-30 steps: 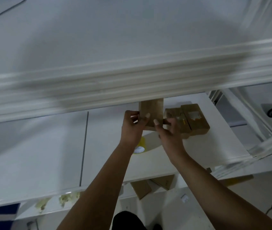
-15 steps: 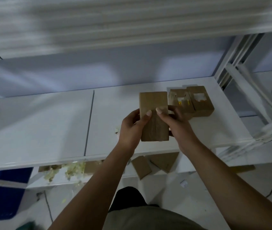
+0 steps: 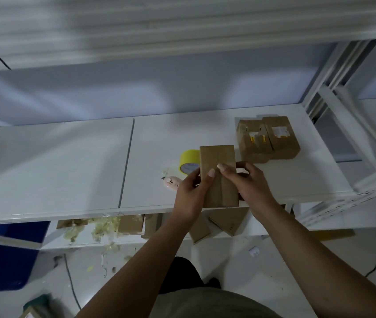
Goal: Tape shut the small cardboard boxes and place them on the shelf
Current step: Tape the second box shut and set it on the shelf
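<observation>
Above the front edge of a white shelf (image 3: 67,171), at the centre of my view, a small cardboard box (image 3: 217,157) is held in the air between two bare hands. The left hand (image 3: 190,193) grips its left side and the right hand (image 3: 250,187) its right. Their fingers (image 3: 246,167) curl round behind the box, and both thumbs press on the top face near its middle seam.

The box's long axis runs from six to twelve o'clock, pointing away from the person. Its near end hangs over the shelf's lip. Neither hand is nearer; they share it evenly.

At ten o'clock from the box, partly hidden behind it, a roll of yellow tape (image 3: 188,158) sits on the shelf. At nine o'clock a pink cutter (image 3: 171,181) lies just beside the left hand. At one o'clock two more boxes (image 3: 267,143) rest side by side, touching.

I cannot tell whether the seam is already taped. If not, I judge the left hand has the shorter reach to the tape. If it is, bare shelf lies straight ahead at twelve o'clock.
</observation>
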`<state>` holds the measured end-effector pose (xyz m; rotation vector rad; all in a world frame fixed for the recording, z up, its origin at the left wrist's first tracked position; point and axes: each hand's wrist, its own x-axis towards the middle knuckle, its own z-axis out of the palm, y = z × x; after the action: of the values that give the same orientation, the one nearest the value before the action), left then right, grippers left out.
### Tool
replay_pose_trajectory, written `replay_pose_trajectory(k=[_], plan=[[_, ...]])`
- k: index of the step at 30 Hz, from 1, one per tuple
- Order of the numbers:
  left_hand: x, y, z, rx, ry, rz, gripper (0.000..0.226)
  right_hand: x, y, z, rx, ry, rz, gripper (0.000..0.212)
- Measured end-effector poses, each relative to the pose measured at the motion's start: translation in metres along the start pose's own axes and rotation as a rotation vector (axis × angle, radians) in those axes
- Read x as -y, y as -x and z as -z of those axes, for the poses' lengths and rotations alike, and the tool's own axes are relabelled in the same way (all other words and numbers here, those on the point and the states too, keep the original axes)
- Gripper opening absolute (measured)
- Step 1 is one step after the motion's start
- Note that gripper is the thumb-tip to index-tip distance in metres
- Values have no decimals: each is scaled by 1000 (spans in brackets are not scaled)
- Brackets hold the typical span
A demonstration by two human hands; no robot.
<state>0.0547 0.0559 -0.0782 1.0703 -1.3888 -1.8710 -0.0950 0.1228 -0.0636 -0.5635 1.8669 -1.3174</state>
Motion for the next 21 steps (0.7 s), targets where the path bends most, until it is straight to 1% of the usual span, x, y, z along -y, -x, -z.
replay_pose_trajectory(k=[1, 2, 3, 6, 7, 8, 10, 12, 15, 17, 19, 21], plan=[[3, -1, 0, 21, -9, 3, 38, -3, -2, 2, -10, 7, -1, 62], [6, -2, 2, 4, -34, -2, 37, -7, -4, 4, -28, 10, -3, 63], [8, -3, 5, -67, -90, -21, 35, -11, -7, 6, -57, 10, -8, 65], [10, -14, 31, -397, -317, -163, 16, -19, -18, 14, -169, 53, -41, 66], [8, -20, 43, -456, -375, -183, 17, -22, -24, 15, -194, 92, -51, 65], [5, -28, 55, -466, -437, -175, 23, -25, -30, 16, -205, 134, -61, 63], [-2, -48, 72, -372, -603, -137, 41, -29, -42, 14, -200, 206, -84, 64], [-8, -68, 79, -235, -794, -154, 59, -30, -52, 9, -166, 272, -115, 68], [-17, -91, 76, -38, -987, -155, 76, -28, -63, -1, -111, 374, -98, 66], [-21, -102, 73, 32, -1039, -132, 71, -25, -65, -6, -97, 425, -63, 67], [-22, -110, 75, 27, -999, -113, 56, -23, -65, -9, -94, 520, -36, 72], [-25, -113, 81, 4, -964, -101, 47, -20, -60, -8, -161, 661, 37, 74]])
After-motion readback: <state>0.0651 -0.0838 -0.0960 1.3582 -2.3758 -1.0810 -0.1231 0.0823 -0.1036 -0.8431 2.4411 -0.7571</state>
